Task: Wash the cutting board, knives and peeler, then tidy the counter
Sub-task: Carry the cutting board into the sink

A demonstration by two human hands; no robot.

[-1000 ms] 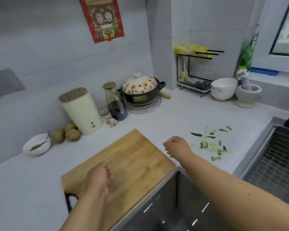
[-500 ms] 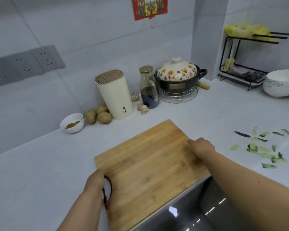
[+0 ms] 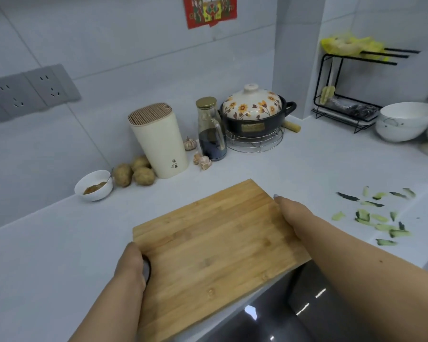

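Head view: the board (image 3: 213, 245) lies flat on the counter (image 3: 47, 255), its near right corner overhanging the sink (image 3: 307, 314). The left hand (image 3: 131, 265) closes on its left edge at the dark handle; the right hand (image 3: 294, 215) grips its right edge. Peels (image 3: 378, 215) lie scattered right.
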